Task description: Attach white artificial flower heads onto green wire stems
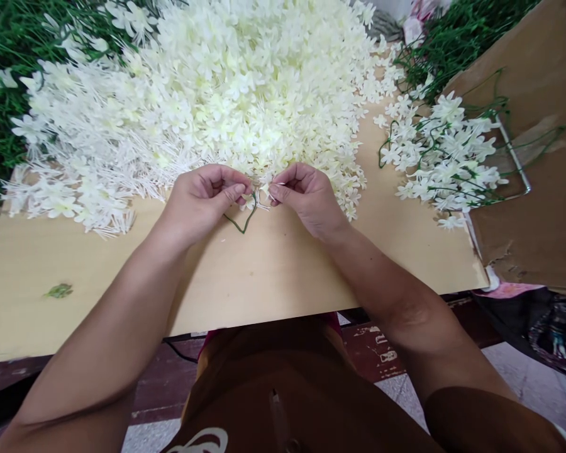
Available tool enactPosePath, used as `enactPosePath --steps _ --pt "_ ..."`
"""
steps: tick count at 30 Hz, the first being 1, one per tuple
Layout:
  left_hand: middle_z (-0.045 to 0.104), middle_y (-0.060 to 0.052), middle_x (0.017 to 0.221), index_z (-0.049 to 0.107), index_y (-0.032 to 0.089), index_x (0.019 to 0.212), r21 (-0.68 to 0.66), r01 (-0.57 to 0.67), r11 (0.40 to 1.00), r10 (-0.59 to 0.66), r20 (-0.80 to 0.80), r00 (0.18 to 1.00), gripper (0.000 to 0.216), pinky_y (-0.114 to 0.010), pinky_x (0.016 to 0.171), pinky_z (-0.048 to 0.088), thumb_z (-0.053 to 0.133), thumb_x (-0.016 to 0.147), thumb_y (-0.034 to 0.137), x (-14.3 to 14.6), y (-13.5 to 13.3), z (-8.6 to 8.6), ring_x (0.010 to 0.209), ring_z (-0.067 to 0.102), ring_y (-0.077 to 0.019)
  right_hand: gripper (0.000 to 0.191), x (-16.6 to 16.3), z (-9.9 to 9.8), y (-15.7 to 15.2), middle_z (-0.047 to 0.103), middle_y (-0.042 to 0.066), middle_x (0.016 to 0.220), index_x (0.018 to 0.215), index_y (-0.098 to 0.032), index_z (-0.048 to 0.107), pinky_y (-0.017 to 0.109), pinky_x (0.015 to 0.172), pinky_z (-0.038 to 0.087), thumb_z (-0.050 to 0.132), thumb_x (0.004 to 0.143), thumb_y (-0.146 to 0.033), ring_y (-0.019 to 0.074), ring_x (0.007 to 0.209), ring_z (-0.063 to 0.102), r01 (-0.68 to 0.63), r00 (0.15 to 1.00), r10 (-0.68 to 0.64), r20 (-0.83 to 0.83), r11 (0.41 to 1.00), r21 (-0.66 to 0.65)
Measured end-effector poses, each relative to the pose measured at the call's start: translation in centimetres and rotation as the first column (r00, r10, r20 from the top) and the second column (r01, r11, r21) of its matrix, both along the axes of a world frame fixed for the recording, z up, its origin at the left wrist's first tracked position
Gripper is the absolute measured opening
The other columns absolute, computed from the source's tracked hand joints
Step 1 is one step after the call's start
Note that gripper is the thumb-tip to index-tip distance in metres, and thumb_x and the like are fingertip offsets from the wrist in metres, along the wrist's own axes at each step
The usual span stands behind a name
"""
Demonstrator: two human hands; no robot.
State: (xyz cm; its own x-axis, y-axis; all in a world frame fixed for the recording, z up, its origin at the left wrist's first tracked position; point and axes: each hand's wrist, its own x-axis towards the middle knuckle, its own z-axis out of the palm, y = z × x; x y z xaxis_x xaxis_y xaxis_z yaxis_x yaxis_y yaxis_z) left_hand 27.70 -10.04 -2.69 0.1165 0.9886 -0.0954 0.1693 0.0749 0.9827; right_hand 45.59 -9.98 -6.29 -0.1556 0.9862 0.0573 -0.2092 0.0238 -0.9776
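My left hand (202, 200) is closed in a pinch on a thin green wire stem (243, 221) that curls down onto the wooden board (245, 277). Close beside it, my right hand (306, 196) pinches a small white artificial flower (267, 190) at the stem's upper end. Both hands meet at the near edge of a big heap of loose white flowers (226, 94) that covers the far half of the board.
A bunch of white flowers on green stems (441, 157) lies at the right, partly on a brown cardboard box (538, 189) with a metal rod (514, 154). Green stems (0, 126) pile at the far left and top right. A green scrap (59, 290) lies near left.
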Motion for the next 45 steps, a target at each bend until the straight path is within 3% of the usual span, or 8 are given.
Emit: enactPosePath --steps 5,18,22,25,27,29,34,45 --pt "0.070 -0.001 0.072 0.073 0.017 0.080 -0.015 0.010 1.000 -0.010 0.022 1.000 0.014 -0.023 0.065 0.051 0.082 0.070 0.021 0.6 -0.5 -0.3 0.065 0.063 -0.0123 0.052 -0.3 0.1 -0.2 0.060 -0.007 0.066 0.072 -0.020 0.054 0.024 0.062 0.054 0.092 0.054 -0.051 0.0059 0.058 0.057 -0.060 0.990 0.052 -0.131 0.997 -0.058" --pt "0.062 -0.001 0.066 0.065 0.019 0.071 0.034 0.037 0.999 -0.039 0.039 0.999 0.030 -0.024 0.060 0.048 0.088 0.067 0.038 1.0 -0.8 -0.3 0.063 0.059 -0.0133 0.049 -0.9 0.1 -0.6 0.062 -0.005 0.070 0.084 -0.021 0.061 0.022 0.061 0.054 0.090 0.058 -0.051 0.0075 0.064 0.059 -0.094 0.992 0.086 -0.096 0.993 -0.077" --pt "0.063 0.000 0.063 0.067 0.020 0.069 0.070 0.136 0.988 -0.111 -0.287 0.952 0.025 -0.026 0.058 0.040 0.085 0.069 0.037 -1.2 -0.2 0.7 0.059 0.053 -0.0138 0.045 -0.7 0.2 -0.8 0.062 -0.005 0.071 0.077 -0.021 0.058 0.024 0.069 0.056 0.087 0.062 -0.053 0.0079 0.068 0.060 -0.101 0.993 0.096 -0.069 0.993 -0.064" --pt "0.062 0.000 0.058 0.070 0.021 0.068 0.022 0.154 0.988 -0.102 -0.657 0.747 0.019 -0.029 0.058 0.032 0.076 0.077 0.036 -3.7 0.6 1.4 0.056 0.049 -0.0152 0.044 -0.5 0.1 -0.9 0.063 -0.004 0.074 0.079 -0.021 0.058 0.027 0.077 0.057 0.086 0.065 -0.052 0.0092 0.072 0.063 -0.145 0.987 0.140 -0.077 0.987 -0.067" --pt "0.061 -0.001 0.059 0.071 0.022 0.068 -0.025 0.092 0.996 -0.079 -0.754 0.652 0.024 -0.030 0.060 0.030 0.075 0.079 0.043 -4.8 1.1 1.4 0.059 0.049 -0.0171 0.043 -0.5 0.1 -1.0 0.063 -0.003 0.074 0.078 -0.021 0.058 0.028 0.078 0.057 0.086 0.065 -0.051 0.0099 0.073 0.064 -0.205 0.978 0.201 -0.057 0.976 -0.078" --pt "0.058 -0.002 0.056 0.070 0.022 0.064 -0.076 0.051 0.996 -0.090 -0.753 0.652 0.026 -0.029 0.061 0.031 0.080 0.073 0.044 -4.9 1.3 1.0 0.061 0.049 -0.0191 0.042 -0.6 0.1 -1.1 0.063 -0.004 0.072 0.077 -0.020 0.058 0.027 0.072 0.055 0.087 0.066 -0.049 0.0096 0.070 0.061 -0.264 0.964 0.265 0.000 0.961 -0.088" --pt "0.049 -0.003 0.053 0.060 0.023 0.055 -0.056 0.062 0.997 -0.083 -0.621 0.780 0.024 -0.029 0.066 0.037 0.083 0.061 0.023 -2.8 1.1 -0.2 0.075 0.056 -0.0262 0.039 -0.9 -0.1 -1.2 0.062 -0.003 0.071 0.078 -0.020 0.058 0.025 0.064 0.047 0.085 0.069 -0.047 0.0088 0.067 0.054 -0.313 0.944 0.318 0.092 0.948 -0.058" --pt "0.060 -0.006 0.071 0.059 0.024 0.069 -0.032 0.089 0.996 -0.078 -0.801 0.593 0.018 -0.035 0.072 0.041 0.073 0.072 0.035 -2.2 1.0 -0.4 0.075 0.059 -0.0289 0.036 -0.2 -1.0 -0.1 0.055 -0.003 0.074 0.079 -0.021 0.054 0.027 0.071 0.047 0.081 0.071 -0.044 0.0103 0.072 0.052 -0.143 0.982 0.138 0.132 0.989 0.028"
